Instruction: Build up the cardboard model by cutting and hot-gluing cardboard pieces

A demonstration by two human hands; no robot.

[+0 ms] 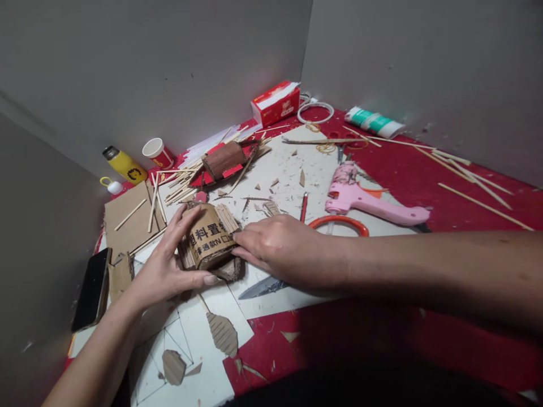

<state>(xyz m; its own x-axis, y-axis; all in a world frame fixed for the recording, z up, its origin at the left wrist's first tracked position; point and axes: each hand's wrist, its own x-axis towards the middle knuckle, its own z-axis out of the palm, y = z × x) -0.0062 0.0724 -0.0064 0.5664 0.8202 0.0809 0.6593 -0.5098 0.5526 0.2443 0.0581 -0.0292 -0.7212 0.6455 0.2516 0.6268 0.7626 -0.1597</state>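
Note:
A small curved cardboard model [210, 234] with printed black characters sits in front of me, with ridged strips along its sides. My left hand [167, 265] grips it from the left, thumb along the near edge and fingers over the far side. The bent fingers of my right hand [275, 246] press together against its right edge; their tips are partly hidden. Under my right hand lie scissors, with a grey blade [258, 287] and an orange handle loop [365, 226] showing. A leaf-shaped cardboard piece on a stick [223, 333] lies just below the model.
A pink glue gun [365, 200] and a red pen [304, 206] lie to the right. Behind are a red-and-brown cardboard boat [224, 161], wooden sticks [180, 186], a paper cup [159, 154], a yellow bottle [125, 165] and a tissue pack [276, 104]. A phone [91, 288] rests at left.

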